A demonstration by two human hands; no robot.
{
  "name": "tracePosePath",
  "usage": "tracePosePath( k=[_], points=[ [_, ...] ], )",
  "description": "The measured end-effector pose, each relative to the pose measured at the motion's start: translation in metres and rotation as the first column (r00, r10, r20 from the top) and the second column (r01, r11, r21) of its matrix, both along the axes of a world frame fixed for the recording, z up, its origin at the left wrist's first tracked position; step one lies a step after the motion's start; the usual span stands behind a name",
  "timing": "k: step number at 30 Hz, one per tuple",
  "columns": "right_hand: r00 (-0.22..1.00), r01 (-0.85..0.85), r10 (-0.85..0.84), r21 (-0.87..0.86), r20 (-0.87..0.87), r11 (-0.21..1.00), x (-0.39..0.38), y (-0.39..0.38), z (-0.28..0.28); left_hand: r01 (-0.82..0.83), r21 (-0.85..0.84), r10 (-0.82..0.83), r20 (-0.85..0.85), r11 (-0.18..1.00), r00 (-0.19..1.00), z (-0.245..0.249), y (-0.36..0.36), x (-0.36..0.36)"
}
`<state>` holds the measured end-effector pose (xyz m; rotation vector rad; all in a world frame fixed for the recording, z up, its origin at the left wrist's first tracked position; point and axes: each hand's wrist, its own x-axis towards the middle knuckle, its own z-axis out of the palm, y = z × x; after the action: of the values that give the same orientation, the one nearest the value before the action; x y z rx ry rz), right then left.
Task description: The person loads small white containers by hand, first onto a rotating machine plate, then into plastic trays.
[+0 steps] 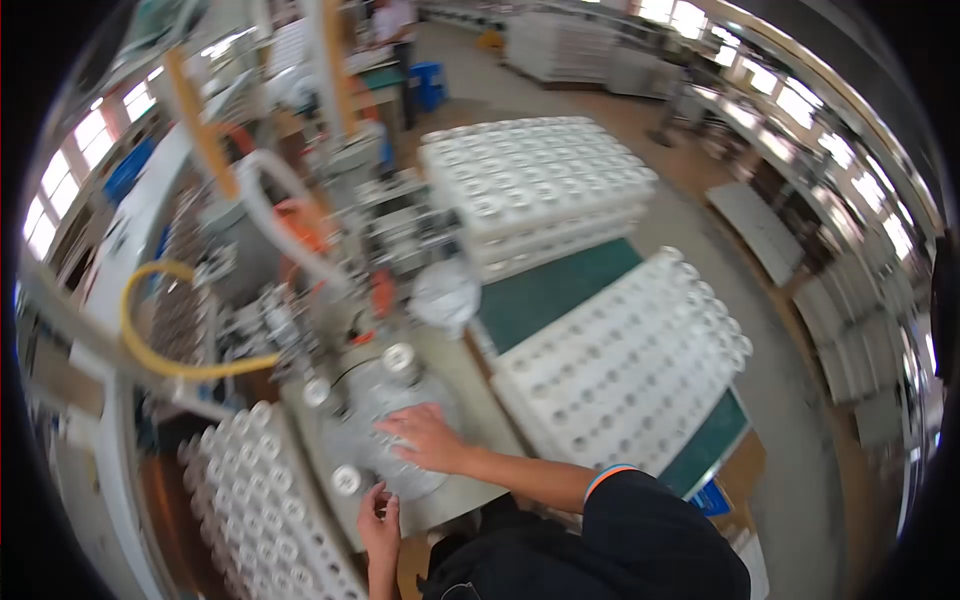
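My right hand (425,437) reaches over a round grey disc (440,400) on the machine table, its fingers spread and nothing seen in them. Close to the disc's near edge is my left hand (379,515), fingers bent and apart, just below a white round part (347,480). Two more white round parts stand on the disc, one at its far edge (399,360) and one at its left (317,391). Motion blurs the small details under my right hand.
A rack filled with white parts (262,500) stands at lower left. To the right lies a partly filled white tray (610,370), with stacked full trays (540,185) behind. Machine fittings and a yellow hose (135,330) rise at left. A person (392,25) is far back.
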<state>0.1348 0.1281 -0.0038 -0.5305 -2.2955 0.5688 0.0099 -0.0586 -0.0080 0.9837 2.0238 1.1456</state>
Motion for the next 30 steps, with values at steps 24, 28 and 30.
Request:
tracePosePath(
  k=[24,28,30],
  points=[
    [0.231,0.894,-0.905,0.290,0.357,0.342,0.476,0.194,0.035,0.050,-0.347,-0.173,-0.332,0.936,0.927,0.022,0.114,0.071],
    [0.622,0.777,-0.749,-0.064,0.227,0.626,0.331,0.170,0.045,0.189,-0.358,-0.363,-0.518,0.914,0.775,0.005,0.113,0.061],
    [0.864,0.503,-0.492,-0.231,0.108,0.833,0.236,0.135,0.038,0.219,-0.408,-0.426,-0.530,0.886,0.733,0.011,0.094,0.052]
  ],
)
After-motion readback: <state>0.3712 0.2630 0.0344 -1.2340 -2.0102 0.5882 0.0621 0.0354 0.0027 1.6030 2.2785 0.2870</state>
